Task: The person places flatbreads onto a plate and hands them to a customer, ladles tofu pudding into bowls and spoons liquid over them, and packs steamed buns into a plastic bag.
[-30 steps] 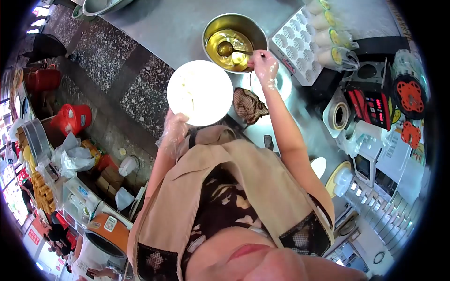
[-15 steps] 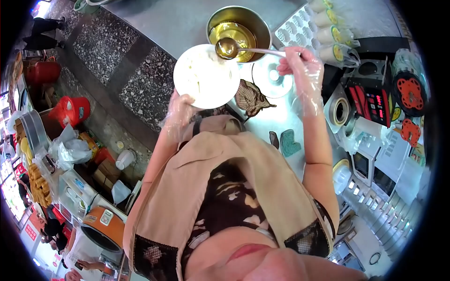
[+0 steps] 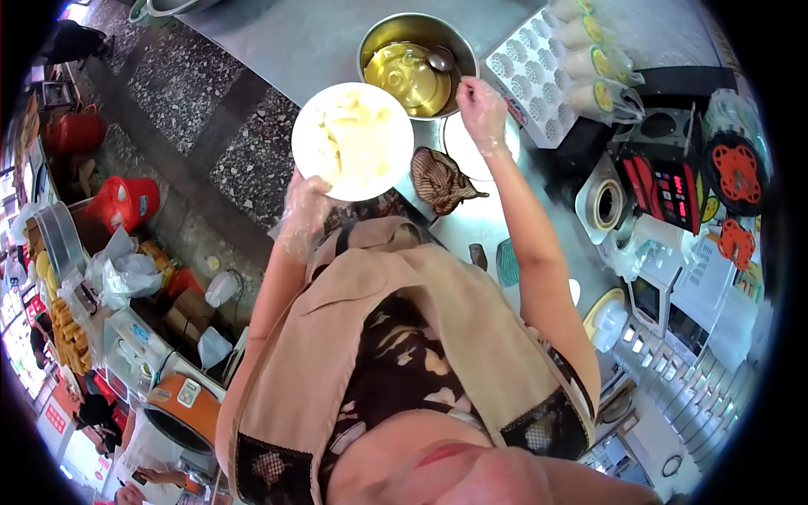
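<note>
My left hand (image 3: 308, 200), in a clear plastic glove, grips the near edge of a white plate (image 3: 305, 160). A pale yellow, wet-looking layer lies on the plate, partly washed out by glare. My gloved right hand (image 3: 485, 116) is closed at the right rim of a deep metal pot (image 3: 368, 46). It holds the handle of a ladle (image 3: 440, 59), whose bowl is inside the pot by the far right wall. Clear golden liquid (image 3: 407, 82) lies in the pot's bottom. Most of the ladle's handle is hidden by the hand and rim.
A brown striped cloth (image 3: 442, 181) lies on the metal counter (image 3: 278, 42) near the plate. Right of the pot are a white molded tray (image 3: 528, 76) and several bagged cups (image 3: 593, 63). A sealing machine (image 3: 661, 185) stands further right. A red bucket (image 3: 130, 202) is at the left.
The ladle has gone from the plate's edge into the pot, and my right hand has moved left to the pot's rim. The plate has shifted slightly left and shows more yellow on it.
</note>
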Demonstrator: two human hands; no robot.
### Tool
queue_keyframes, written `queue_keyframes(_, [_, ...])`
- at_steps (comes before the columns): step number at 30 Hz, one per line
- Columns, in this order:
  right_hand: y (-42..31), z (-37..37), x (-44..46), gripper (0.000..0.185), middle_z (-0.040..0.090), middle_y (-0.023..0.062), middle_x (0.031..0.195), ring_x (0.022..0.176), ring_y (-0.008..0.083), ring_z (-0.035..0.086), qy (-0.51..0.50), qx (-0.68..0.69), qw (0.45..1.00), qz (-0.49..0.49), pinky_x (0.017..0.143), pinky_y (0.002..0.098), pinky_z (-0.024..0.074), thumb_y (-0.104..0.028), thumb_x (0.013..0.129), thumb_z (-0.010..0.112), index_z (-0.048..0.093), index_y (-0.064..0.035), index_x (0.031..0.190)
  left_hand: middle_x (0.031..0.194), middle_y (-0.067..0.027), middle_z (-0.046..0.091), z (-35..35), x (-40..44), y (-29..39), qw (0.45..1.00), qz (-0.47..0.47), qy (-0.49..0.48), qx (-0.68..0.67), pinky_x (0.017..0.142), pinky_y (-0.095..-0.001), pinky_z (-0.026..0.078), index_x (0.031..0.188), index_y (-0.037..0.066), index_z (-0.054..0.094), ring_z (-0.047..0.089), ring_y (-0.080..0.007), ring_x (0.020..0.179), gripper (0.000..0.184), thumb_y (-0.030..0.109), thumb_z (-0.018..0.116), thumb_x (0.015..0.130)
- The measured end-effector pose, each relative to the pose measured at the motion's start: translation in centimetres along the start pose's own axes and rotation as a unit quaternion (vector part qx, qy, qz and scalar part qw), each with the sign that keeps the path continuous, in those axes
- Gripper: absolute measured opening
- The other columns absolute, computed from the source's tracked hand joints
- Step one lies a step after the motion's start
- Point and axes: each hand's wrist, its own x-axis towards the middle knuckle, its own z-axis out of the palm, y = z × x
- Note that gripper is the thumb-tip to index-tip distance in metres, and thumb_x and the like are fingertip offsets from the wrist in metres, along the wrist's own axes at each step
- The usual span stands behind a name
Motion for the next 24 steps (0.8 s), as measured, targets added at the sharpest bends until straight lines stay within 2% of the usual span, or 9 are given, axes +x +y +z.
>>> queue_keyframes(2, [0.1,0.4,-0.2,0.015,0.064,0.0135,0.073,0.061,0.0236,0.064,-0.052,0.09,0.958,0.267,0.061,0.0335,0.05,-0.013,0.078,0.062,0.064,-0.0061,0.092,0.127,-0.0257,0.044,-0.3,-0.3,0.5,0.999,-0.024,0.002,0.031,0.083,-0.0515,0.053,0.135,-0.004,0.023,0.054,-0.0404,0.108,0.079,0.002,0.046,0.06])
queue_keyframes(3, [-1.1,-0.4,-0.1,0.015,0.064,0.0131,0.068,0.057,0.0204,0.065,-0.052,0.151,0.918,0.362,0.059,0.031,0.0519,-0.01,0.079,0.06,0.063,-0.001,0.091,0.127,-0.0257,0.044,-0.4,-0.3,0.5,0.999,-0.022,0.005,0.031,0.083,-0.0515,0.053,0.135,-0.004,0.023,0.054,-0.0404,0.108,0.079,0.002,0.046,0.06])
queue_keyframes(4, [-1.3,0.0,-0.2,0.015,0.064,0.0131,0.068,0.057,0.0204,0.065,-0.055,0.153,0.918,0.361,0.059,0.031,0.0519,-0.01,0.079,0.06,0.063,-0.001,0.091,0.127,-0.0259,0.044,-0.5,-0.3,0.3,1.0,-0.016,0.008,0.021,0.083,-0.0509,0.053,0.135,-0.004,0.023,0.054,-0.0401,0.108,0.079,0.002,0.047,0.06])
queue_keyframes(7, [-2.1,0.7,-0.5,0.017,0.062,0.0145,0.068,0.056,0.021,0.064,0.01,0.363,0.769,0.525,0.053,0.0286,0.0556,-0.005,0.083,0.055,0.056,0.011,0.09,0.126,-0.0259,0.045,-0.9,-0.5,0.1,1.0,-0.015,0.011,0.009,0.082,-0.0505,0.054,0.135,-0.004,0.024,0.055,-0.0398,0.107,0.079,0.003,0.047,0.06])
queue_keyframes(8, [-2.1,0.7,-0.5,0.017,0.062,0.0145,0.068,0.056,0.021,0.064,0.01,0.364,0.769,0.524,0.053,0.0286,0.0556,-0.005,0.083,0.055,0.056,0.011,0.09,0.126,-0.0257,0.045,-0.9,-0.4,0.2,1.0,-0.019,0.01,0.005,0.082,-0.0506,0.054,0.135,-0.004,0.024,0.055,-0.0399,0.107,0.079,0.003,0.047,0.06])
queue_keyframes(10, [-1.9,0.8,-0.3,0.016,0.062,0.0149,0.068,0.055,0.0211,0.063,0.036,0.415,0.713,0.563,0.052,0.0304,0.0562,-0.003,0.082,0.055,0.056,0.0103,0.09,0.127,-0.0255,0.045,-1.1,-0.1,0.0,1.0,-0.011,0.007,0.009,0.082,-0.051,0.054,0.135,-0.003,0.024,0.055,-0.0399,0.107,0.079,0.003,0.047,0.06])
queue_keyframes(12, [-2.9,-1.2,1.0,0.013,0.061,0.0141,0.068,0.055,0.0207,0.063,0.038,0.425,0.708,0.563,0.051,0.0305,0.0562,-0.003,0.082,0.056,0.056,0.0091,0.087,0.127,-0.0253,0.045,-1.4,0.1,-0.2,1.0,-0.004,0.008,0.012,0.082,-0.0515,0.053,0.135,-0.003,0.023,0.055,-0.0399,0.107,0.079,0.003,0.047,0.06])
queue_keyframes(18, [-7.1,-9.4,5.1,0.015,0.062,0.0111,0.068,0.054,0.0167,0.062,-0.002,0.398,0.787,0.471,0.051,0.0273,0.0531,-0.009,0.083,0.061,0.059,0.0047,0.09,0.13,-0.0232,0.043,-0.4,0.1,0.1,1.0,-0.002,-0.004,-0.027,0.082,-0.0534,0.052,0.137,0.001,0.022,0.053,-0.04,0.11,0.08,0.001,0.047,0.061])
queue_keyframes(24, [-12.1,-13.5,5.1,0.018,0.062,0.0112,0.073,0.058,0.0145,0.062,-0.083,0.398,0.81,0.422,0.054,0.0271,0.0532,-0.009,0.086,0.059,0.059,0.0058,0.095,0.131,-0.0216,0.041,-0.1,1.1,-0.1,0.997,-0.036,-0.018,-0.06,0.08,-0.0533,0.053,0.138,0.007,0.019,0.052,-0.0397,0.112,0.079,-0.005,0.039,0.062])
